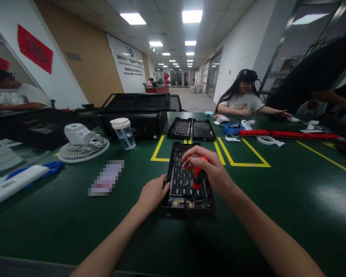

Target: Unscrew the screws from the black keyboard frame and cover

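A black case (176, 179) lies on the green table in front of me, with rows of round black cells or openings inside and small parts along its near end. My left hand (154, 191) grips the case's left edge, thumb on the rim; its other fingers are partly hidden behind the wall. Over the right half of the case, my right hand (209, 167) is closed around a red-and-black screwdriver (200, 172). The tool stands nearly upright, and I cannot see its tip. A dark cable (187, 211) runs from the near end toward me.
Beyond the case lie two black case halves (179, 128). To the left are a blurred-out flat item (107, 178), a lidded cup (123, 133), a white fan (83, 144) and a large black box (134, 123). A blue tray (233, 128) and people sit farther off.
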`<state>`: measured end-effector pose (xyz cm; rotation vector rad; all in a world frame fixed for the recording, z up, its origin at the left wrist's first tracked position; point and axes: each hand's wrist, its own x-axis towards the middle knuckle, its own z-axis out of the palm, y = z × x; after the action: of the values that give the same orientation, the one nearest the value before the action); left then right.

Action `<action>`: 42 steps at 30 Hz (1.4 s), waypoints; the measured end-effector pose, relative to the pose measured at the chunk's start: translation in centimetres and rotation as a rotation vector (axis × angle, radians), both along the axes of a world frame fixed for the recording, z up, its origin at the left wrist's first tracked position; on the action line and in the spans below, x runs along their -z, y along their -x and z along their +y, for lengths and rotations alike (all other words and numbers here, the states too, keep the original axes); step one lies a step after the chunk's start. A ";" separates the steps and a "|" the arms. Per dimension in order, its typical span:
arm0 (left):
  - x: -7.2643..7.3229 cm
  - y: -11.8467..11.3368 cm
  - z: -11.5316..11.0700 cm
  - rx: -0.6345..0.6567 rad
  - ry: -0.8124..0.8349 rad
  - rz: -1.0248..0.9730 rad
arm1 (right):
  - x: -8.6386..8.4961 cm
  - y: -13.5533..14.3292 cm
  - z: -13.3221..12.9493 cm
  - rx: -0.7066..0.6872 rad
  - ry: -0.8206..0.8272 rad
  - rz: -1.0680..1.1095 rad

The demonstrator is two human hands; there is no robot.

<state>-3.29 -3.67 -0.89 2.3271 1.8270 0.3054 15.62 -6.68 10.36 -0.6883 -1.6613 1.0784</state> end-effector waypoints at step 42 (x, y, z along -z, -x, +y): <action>-0.1 0.1 0.0 -0.015 -0.004 0.004 | 1.3 -2.0 2.6 -0.541 0.178 0.249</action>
<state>-3.38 -3.63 -0.82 2.3197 1.8483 0.3067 17.65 -4.09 9.04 -0.1944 -1.5810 1.6373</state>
